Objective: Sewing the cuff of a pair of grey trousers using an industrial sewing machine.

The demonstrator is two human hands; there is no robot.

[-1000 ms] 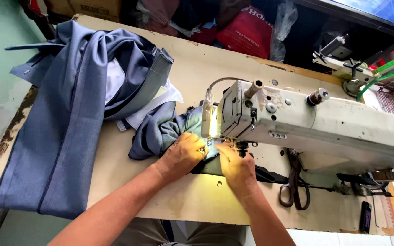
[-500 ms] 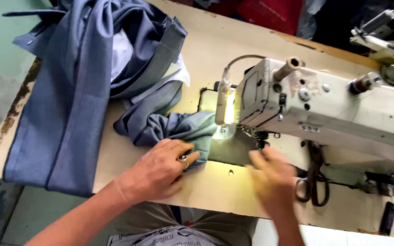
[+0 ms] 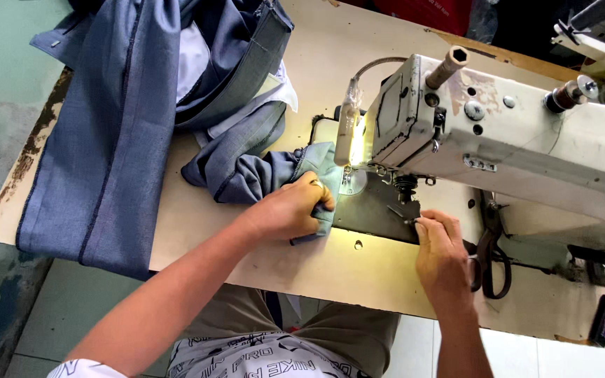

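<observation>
Your left hand [image 3: 292, 210], fingers curled, presses blue-grey fabric [image 3: 246, 175] flat beside the sewing machine [image 3: 498, 133]. Your right hand [image 3: 442, 255] seems to pinch something small at the dark bed plate [image 3: 372, 213].

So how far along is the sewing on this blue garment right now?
Most of the blue garment lies piled to the left of the sewing machine, though which seams are finished cannot be told. In hand: the left hand bunches a fabric end beside the lit needle area, and the right hand touches the machine bed. The fabric is not under the needle, so no stitching is under way.
</observation>
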